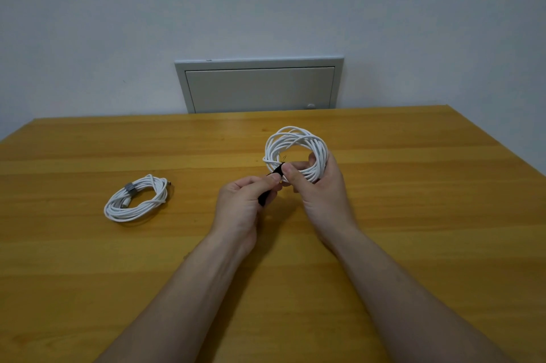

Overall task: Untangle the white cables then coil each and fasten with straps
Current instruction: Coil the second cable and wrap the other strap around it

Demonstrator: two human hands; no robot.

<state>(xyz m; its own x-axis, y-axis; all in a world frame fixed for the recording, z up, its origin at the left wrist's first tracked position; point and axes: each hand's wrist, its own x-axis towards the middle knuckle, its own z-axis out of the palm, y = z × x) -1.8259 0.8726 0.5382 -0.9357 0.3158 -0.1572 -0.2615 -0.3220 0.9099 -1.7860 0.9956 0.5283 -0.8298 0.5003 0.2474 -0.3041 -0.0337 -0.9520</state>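
My right hand (pixel 320 185) grips a coil of white cable (pixel 291 141), held upright above the table's middle, fingers through the loop and thumb on its lower left side. A black strap (pixel 265 197) runs from that spot down into my left hand (pixel 240 203), which pinches it between thumb and fingers. A second white cable coil (pixel 136 200) lies flat on the table at the left, bound by a grey strap (pixel 130 189), with its plug end sticking out at the upper right.
The wooden table (pixel 413 215) spreads across the whole lower view. Behind its far edge a grey wall panel with a small knob (pixel 260 86) sits in the white wall.
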